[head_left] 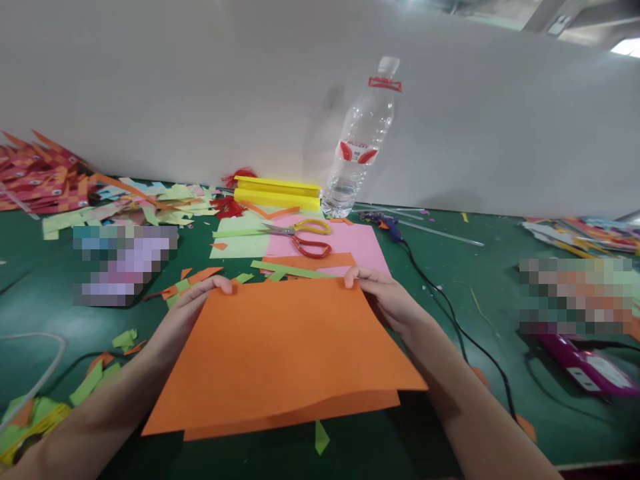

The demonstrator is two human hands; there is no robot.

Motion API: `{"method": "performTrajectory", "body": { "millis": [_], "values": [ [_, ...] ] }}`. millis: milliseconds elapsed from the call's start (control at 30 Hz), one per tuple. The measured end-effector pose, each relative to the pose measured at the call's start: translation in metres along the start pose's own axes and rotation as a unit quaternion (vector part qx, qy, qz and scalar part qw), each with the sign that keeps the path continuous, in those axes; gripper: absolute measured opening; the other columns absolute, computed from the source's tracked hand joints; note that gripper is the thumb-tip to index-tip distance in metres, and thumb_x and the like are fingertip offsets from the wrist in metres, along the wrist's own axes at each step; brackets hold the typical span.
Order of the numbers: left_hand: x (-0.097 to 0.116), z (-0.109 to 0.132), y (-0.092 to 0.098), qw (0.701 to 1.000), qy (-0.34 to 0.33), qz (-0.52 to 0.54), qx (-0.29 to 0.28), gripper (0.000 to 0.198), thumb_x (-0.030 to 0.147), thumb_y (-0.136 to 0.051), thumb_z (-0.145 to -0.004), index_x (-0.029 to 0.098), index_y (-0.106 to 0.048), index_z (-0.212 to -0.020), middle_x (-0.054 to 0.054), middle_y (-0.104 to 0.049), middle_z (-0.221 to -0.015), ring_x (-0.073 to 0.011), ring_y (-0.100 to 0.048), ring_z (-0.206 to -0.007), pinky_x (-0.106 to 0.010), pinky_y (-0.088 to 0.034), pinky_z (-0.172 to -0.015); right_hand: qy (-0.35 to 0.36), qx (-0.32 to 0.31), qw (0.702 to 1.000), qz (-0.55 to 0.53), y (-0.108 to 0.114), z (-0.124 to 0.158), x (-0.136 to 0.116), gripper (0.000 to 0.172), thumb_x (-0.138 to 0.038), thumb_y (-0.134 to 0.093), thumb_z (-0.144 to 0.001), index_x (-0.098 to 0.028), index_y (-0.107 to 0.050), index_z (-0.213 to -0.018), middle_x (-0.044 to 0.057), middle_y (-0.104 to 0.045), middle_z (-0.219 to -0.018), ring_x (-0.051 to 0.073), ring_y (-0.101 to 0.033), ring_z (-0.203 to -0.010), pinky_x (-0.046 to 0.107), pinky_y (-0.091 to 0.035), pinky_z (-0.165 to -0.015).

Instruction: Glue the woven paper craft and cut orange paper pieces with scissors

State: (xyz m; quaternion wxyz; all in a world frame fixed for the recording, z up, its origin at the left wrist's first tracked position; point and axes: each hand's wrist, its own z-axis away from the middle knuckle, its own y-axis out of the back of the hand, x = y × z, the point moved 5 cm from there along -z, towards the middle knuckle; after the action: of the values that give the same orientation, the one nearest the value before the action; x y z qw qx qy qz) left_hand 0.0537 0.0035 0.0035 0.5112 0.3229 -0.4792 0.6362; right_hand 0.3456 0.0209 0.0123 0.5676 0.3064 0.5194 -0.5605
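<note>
My left hand (207, 291) and my right hand (380, 293) grip the far corners of an orange paper sheet (290, 347). Each thumb presses on top, with the other fingers mostly hidden beneath. A second orange layer shows under the near edge, and the paper is raised toward me over the green table. Just beyond it lie scissors (313, 248) with one yellow and one red handle loop. They rest on pink paper (367, 240) and pale green paper (235, 248). A light green strip (295, 269) lies close behind the held sheet's far edge.
A clear bottle (357, 140) leans by the wall beside yellow folded pieces (277, 193). A blue glue gun (393, 229) trails a black cord rightward. Paper scraps (150, 200) and red-orange woven pieces (40, 177) fill the left back. A purple power strip (585, 363) sits right.
</note>
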Motion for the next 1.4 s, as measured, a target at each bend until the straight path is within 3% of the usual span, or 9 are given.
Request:
{"method": "performTrajectory", "body": {
  "millis": [167, 467, 667, 767, 900, 1000, 1067, 1200, 1400],
  "values": [
    [-0.003, -0.011, 0.008, 0.998, -0.04, -0.04, 0.01, 0.015, 0.034, -0.071, -0.07, 0.023, -0.066, -0.079, -0.005, -0.065, -0.084, -0.0266, -0.064, -0.088, -0.027, -0.053, -0.068, 0.012, 0.012, 1.0, 0.006, 0.002, -0.003, -0.004, 0.005, -0.026, -0.064, -0.066, -0.021, -0.067, -0.067, -0.002, -0.066, -0.065, 0.014, -0.056, -0.056, 0.027, -0.042, -0.057],
    [-0.008, 0.0, -0.012, 0.997, 0.062, 0.041, -0.016, 0.012, 0.031, -0.059, -0.069, 0.022, -0.058, -0.078, 0.001, -0.063, -0.075, -0.0179, -0.061, -0.065, -0.024, -0.049, -0.054, 0.031, 0.042, 0.997, 0.048, -0.003, 0.002, -0.009, 0.03, -0.053, -0.067, -0.07, -0.024, -0.061, -0.066, 0.001, -0.068, -0.075, 0.018, -0.058, -0.065, 0.029, -0.043, -0.059],
    [-0.009, 0.003, -0.013, 1.0, -0.006, -0.023, -0.019, 0.019, 0.039, -0.069, -0.076, 0.022, -0.061, -0.077, 0.002, -0.061, -0.08, -0.015, -0.059, -0.069, -0.019, -0.045, -0.056, 0.009, 0.018, 0.999, 0.035, 0.001, 0.003, -0.009, 0.027, -0.043, -0.077, -0.066, -0.024, -0.059, -0.07, -0.004, -0.06, -0.06, 0.012, -0.053, -0.051, 0.027, -0.043, -0.055],
    [-0.011, 0.003, -0.014, 0.997, -0.016, -0.072, -0.034, 0.023, 0.038, -0.075, -0.075, 0.024, -0.063, -0.088, 0.003, -0.063, -0.083, -0.0147, -0.061, -0.077, -0.017, -0.046, -0.06, 0.008, 0.017, 0.999, 0.038, 0.003, 0.002, -0.011, 0.029, -0.035, -0.08, -0.063, -0.024, -0.059, -0.081, -0.004, -0.065, -0.068, 0.013, -0.06, -0.056, 0.025, -0.045, -0.056],
    [-0.007, 0.005, -0.016, 0.989, -0.038, -0.136, -0.032, 0.043, 0.04, -0.077, -0.074, 0.025, -0.06, -0.111, -0.003, -0.067, -0.095, -0.0208, -0.064, -0.091, -0.022, -0.051, -0.071, 0.039, 0.031, 0.998, 0.03, 0.007, 0.001, -0.012, 0.052, -0.031, -0.079, -0.063, -0.027, -0.059, -0.11, 0.001, -0.071, -0.092, 0.018, -0.068, -0.077, 0.031, -0.052, -0.068],
    [-0.003, 0.006, -0.017, 0.984, -0.058, -0.167, -0.025, 0.052, 0.039, -0.08, -0.071, 0.025, -0.059, -0.115, -0.007, -0.067, -0.107, -0.0245, -0.064, -0.099, -0.026, -0.053, -0.078, 0.079, 0.051, 0.992, 0.088, 0.011, 0.001, -0.014, 0.044, -0.036, -0.074, -0.071, -0.027, -0.061, -0.112, 0.003, -0.07, -0.101, 0.021, -0.066, -0.09, 0.034, -0.052, -0.077],
    [-0.004, 0.006, -0.018, 0.98, -0.068, -0.186, -0.03, 0.055, 0.038, -0.081, -0.069, 0.024, -0.058, -0.117, -0.008, -0.067, -0.11, -0.0259, -0.064, -0.101, -0.027, -0.054, -0.079, 0.156, 0.084, 0.965, 0.192, 0.013, 0.002, -0.023, 0.034, -0.039, -0.07, -0.075, -0.026, -0.064, -0.106, 0.005, -0.067, -0.108, 0.023, -0.063, -0.099, 0.036, -0.051, -0.084],
    [-0.013, 0.006, -0.02, 0.972, -0.07, -0.211, -0.078, 0.056, 0.039, -0.077, -0.074, 0.026, -0.053, -0.123, -0.008, -0.065, -0.113, -0.0263, -0.065, -0.101, -0.03, -0.055, -0.081, 0.319, 0.103, 0.849, 0.409, 0.001, 0.013, -0.039, 0.03, -0.035, -0.065, -0.082, -0.026, -0.063, -0.111, 0.008, -0.061, -0.12, 0.025, -0.053, -0.117, 0.04, -0.041, -0.102],
    [-0.023, 0.011, -0.032, 0.963, -0.078, -0.196, -0.169, 0.048, 0.041, -0.067, -0.084, 0.027, -0.046, -0.125, -0.007, -0.061, -0.113, -0.0241, -0.065, -0.097, -0.038, -0.055, -0.084, 0.254, -0.066, 0.796, 0.546, -0.035, 0.026, -0.019, 0.034, -0.041, -0.058, -0.088, -0.025, -0.06, -0.118, 0.008, -0.063, -0.123, 0.025, -0.054, -0.119, 0.042, -0.042, -0.102]
  ]
}}
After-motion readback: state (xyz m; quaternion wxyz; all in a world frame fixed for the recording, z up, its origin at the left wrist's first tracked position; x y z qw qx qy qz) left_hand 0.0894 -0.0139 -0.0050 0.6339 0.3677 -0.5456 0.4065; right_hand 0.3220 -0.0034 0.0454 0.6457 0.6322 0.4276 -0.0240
